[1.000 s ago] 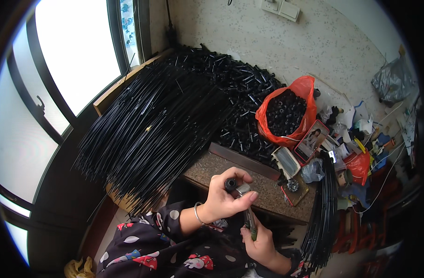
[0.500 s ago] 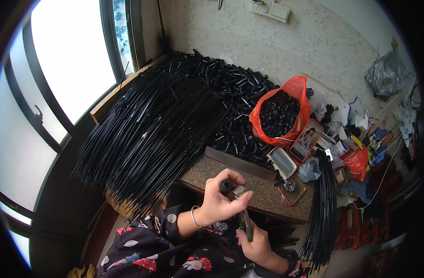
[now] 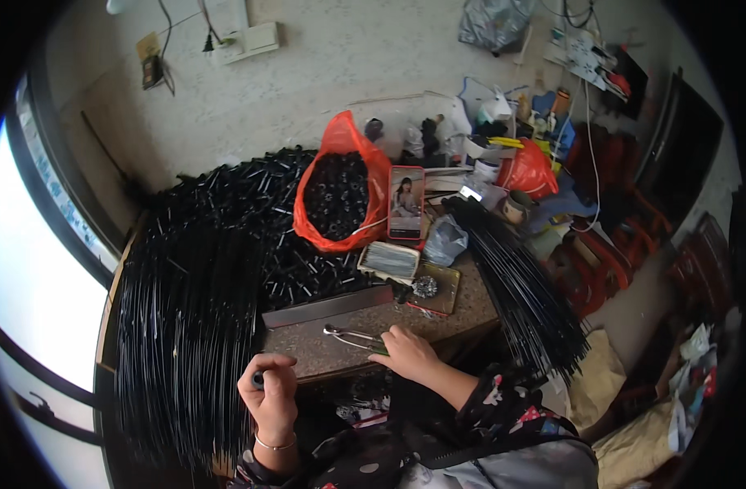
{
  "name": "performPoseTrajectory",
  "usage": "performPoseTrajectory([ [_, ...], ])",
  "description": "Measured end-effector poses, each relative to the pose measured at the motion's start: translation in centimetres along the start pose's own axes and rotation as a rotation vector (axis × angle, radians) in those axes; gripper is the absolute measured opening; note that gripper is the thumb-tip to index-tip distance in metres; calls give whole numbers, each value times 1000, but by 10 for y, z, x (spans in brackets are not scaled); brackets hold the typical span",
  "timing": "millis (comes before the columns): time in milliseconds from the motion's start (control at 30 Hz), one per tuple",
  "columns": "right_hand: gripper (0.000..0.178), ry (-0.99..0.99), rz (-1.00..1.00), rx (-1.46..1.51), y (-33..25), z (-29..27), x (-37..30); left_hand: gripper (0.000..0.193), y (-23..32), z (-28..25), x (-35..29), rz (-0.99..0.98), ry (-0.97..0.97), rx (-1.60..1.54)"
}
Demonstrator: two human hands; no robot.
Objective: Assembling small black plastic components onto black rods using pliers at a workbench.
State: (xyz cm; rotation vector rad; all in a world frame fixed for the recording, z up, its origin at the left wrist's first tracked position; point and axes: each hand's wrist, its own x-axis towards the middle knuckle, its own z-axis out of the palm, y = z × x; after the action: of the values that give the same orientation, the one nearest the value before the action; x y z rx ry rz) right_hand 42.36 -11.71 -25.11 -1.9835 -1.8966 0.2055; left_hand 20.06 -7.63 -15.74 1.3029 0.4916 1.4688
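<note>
My left hand [image 3: 272, 399] is closed round a short black tube whose open round end [image 3: 259, 378] shows beside the thumb; the rest is hidden in the fist. To the right, my right hand [image 3: 410, 356] holds the green handles of a pair of pliers [image 3: 353, 336]. The metal head points left, over the speckled tabletop [image 3: 300, 342] near its front edge. Whether the pliers rest on the top or hover just above it I cannot tell. A dark metal bar [image 3: 328, 306] lies behind them, along the front of a heap of short black tubes [image 3: 226, 191].
Long thin black rods [image 3: 185, 350] fill the left side, and another rod bundle [image 3: 520, 285] hangs off the right edge. Farther back stand a red bag of small black parts [image 3: 381, 175], a propped phone [image 3: 406, 204], a tray of pins [image 3: 389, 261] and a spiky metal ball [image 3: 424, 286].
The view has swung right. The pliers have come away from the black tube and moved out over the tabletop with my right hand. My left hand keeps the tube, now apart from the right.
</note>
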Motion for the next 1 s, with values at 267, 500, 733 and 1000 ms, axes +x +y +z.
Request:
performPoseTrajectory([
  [267,44,105,-72,-84,22,25,-2,43,11,0,13,143,-193,-126],
  [500,69,-296,-373,834,-6,-40,-45,56,64,1,56,239,-198,-697],
  [733,41,636,221,160,51,-158,-43,73,6,20,36,28,-227,105],
  [1000,39,421,458,-233,245,-155,-94,33,-29,-37,-8,-251,-666,557],
])
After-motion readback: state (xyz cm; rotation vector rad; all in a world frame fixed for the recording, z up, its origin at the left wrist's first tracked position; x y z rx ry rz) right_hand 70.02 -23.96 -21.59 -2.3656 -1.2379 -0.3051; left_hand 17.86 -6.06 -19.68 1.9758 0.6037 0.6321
